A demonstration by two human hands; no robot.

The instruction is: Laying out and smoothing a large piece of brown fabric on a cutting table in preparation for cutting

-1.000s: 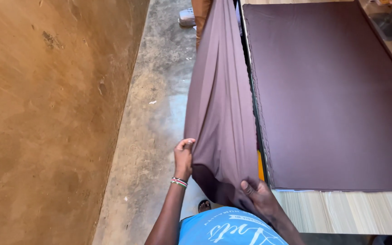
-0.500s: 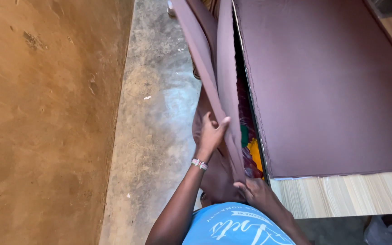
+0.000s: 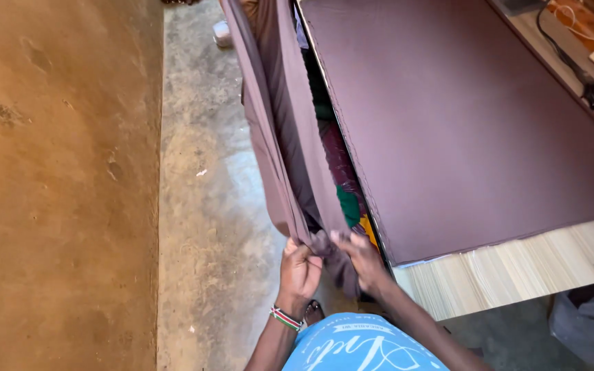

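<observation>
A long piece of soft brown cloth (image 3: 287, 137) is seen hanging in smooth, matte folds off the left edge of the tabletop (image 3: 517, 264), running from the far end of the scene down to the near end, where it is gathered into a bunched corner. The same brown cloth is spread flat and smooth over most of the tabletop as a broad dark rectangle. The bare near strip of the tabletop is pale wood with a fine straight grain. Between the hanging folds and the table edge, a stack of coloured fabrics (image 3: 345, 199) in maroon, green and yellow is glimpsed. A black cable (image 3: 579, 72) is laid along the far right of the tabletop.

The floor (image 3: 204, 206) on the left is rough grey concrete, mottled and stained, and beyond it a tan wall (image 3: 56, 178) of coarse, pitted plaster is seen.

The bunched near corner of the cloth is held by both hands, just beside each other. The fingers of the left hand (image 3: 299, 273) are curled and pressed together around the fold. The fingers of the right hand (image 3: 360, 257) are pinched on the cloth's edge. A striped beaded bracelet (image 3: 284, 318) is worn on the left wrist.
</observation>
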